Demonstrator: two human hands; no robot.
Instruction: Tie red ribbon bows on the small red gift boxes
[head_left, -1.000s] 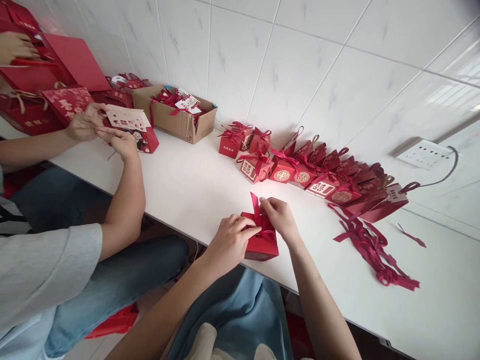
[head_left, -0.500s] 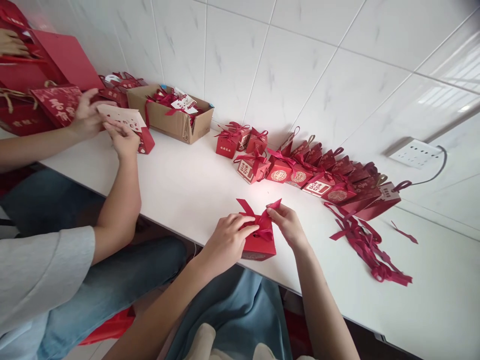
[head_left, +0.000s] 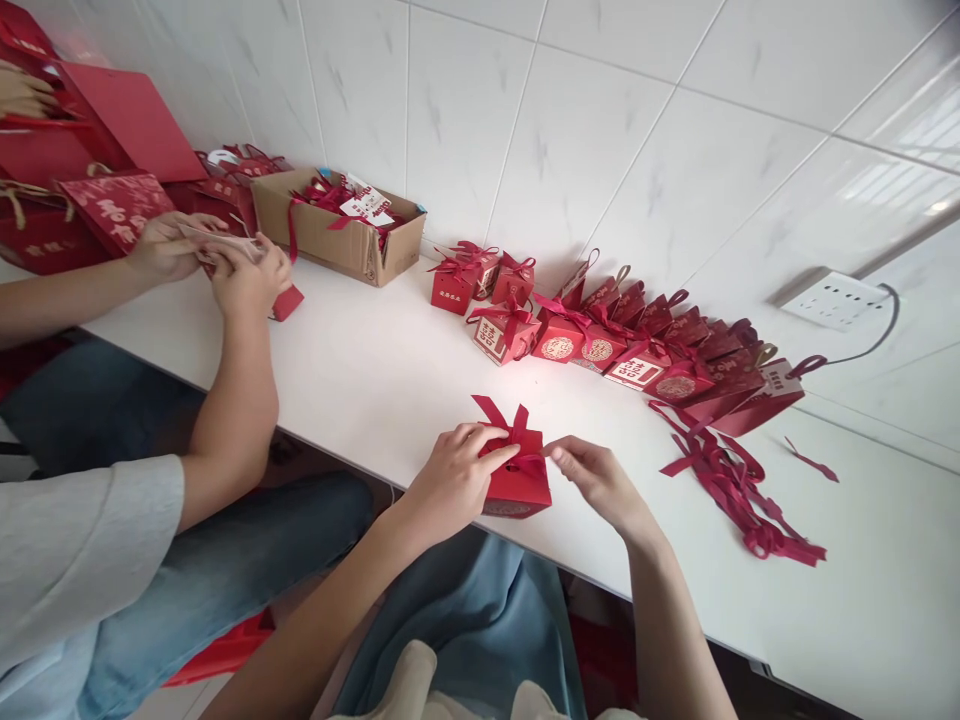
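A red gift box [head_left: 521, 495] sits at the table's front edge before me, with a red ribbon bow [head_left: 519, 425] on its top. From the left, my left hand [head_left: 459, 475] rests against the box, its fingers reaching over the lid onto the ribbon. At the box's right side is my right hand [head_left: 592, 475], thumb and forefinger close together near the bow's right part. Whatever lies between those fingertips is too small to make out.
Red boxes with bows [head_left: 562, 335] line the wall. Loose ribbons [head_left: 739, 490] lie at the right. A cardboard box [head_left: 352, 245] stands behind left. Beside me a person's hands [head_left: 247, 275] handle a paper piece on the white table [head_left: 360, 370].
My right hand has moved down and slightly right, away from the upright ribbon end, which it had pinched. My left hand has hardly moved. The other person's hands have folded the pale paper piece over.
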